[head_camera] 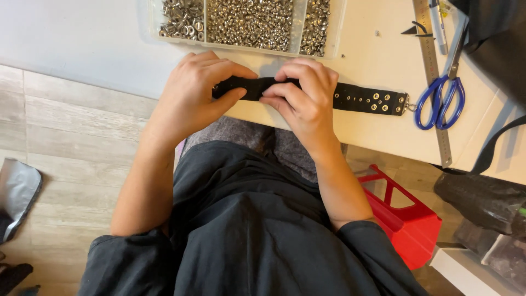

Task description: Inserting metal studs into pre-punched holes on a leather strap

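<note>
Both hands pinch black studded strap [361, 98] flat at table edge [383, 137]: left hand [192, 96] steadies near end, right hand [301, 96] presses middle; rivet tray [249, 24] far, blue scissors [441, 98] right.

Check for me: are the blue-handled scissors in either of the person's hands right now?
No. The blue-handled scissors lie on the table beside the metal ruler, while the left hand and right hand both grip the black studded strap.

Top: a loose black short-sleeved garment is worn, softly creased across the front.
Sleeves: wide black cuffs are seen ending near the elbows.
Forearms: left uncovered.
Left hand [192, 93]: no rings or gloves are worn.
Right hand [307, 98]: likewise bare.
</note>
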